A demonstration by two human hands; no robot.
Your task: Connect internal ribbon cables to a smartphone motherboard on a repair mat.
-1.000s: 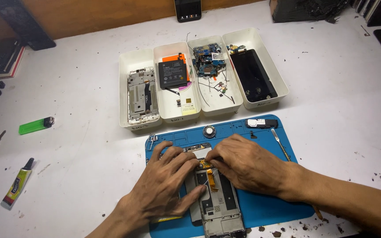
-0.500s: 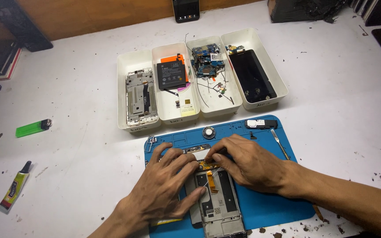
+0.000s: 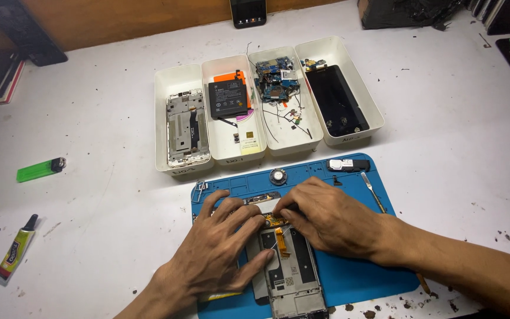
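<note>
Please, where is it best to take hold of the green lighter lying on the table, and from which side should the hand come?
Grip the green lighter across its long flat sides, near the middle of the body, coming from above. It lies flat on the white table, metal head to the right, with bare surface around it, so two fingers probably fit on either side. The head is small; avoid it.

white table (image 3: 455,147), wood wall (image 3: 137,23)

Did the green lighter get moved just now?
No. The green lighter lies at the same spot left of the white trays; only the camera shifted, and neither hand touches it.
</note>
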